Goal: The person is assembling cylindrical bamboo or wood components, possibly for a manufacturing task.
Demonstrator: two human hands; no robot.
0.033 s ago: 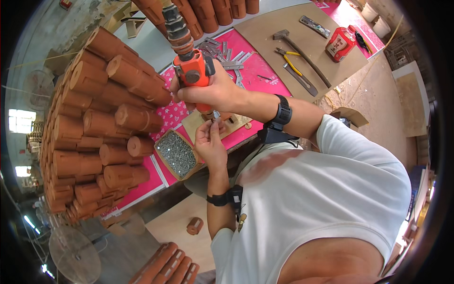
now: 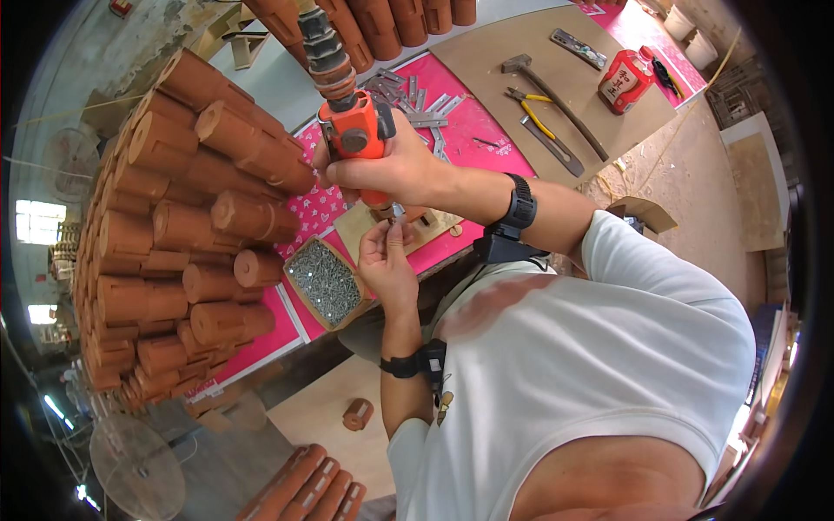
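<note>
My right hand point(image 2: 400, 165) is wrapped around an orange power drill point(image 2: 354, 126), whose ribbed dark grey end points up and whose metal tip points down. Just at that tip my left hand point(image 2: 387, 267) is closed in a pinch between thumb and fingers; what it pinches is too small and hidden to make out. Under both hands lies a pale wooden board point(image 2: 352, 230), with a brown piece point(image 2: 422, 219) partly hidden on it. Beside my left hand stands a shallow box point(image 2: 369, 304) full of small silvery screws point(image 2: 323, 282).
A tall stack of reddish-brown cylinders point(image 2: 208, 208) rises at left. Flat metal strips point(image 2: 430, 117) lie on the pink tabletop point(image 2: 495, 165). On a brown sheet point(image 2: 478, 52) at far right are a hammer point(image 2: 556, 100), yellow-handled pliers point(image 2: 534, 113) and a red bottle point(image 2: 625, 82).
</note>
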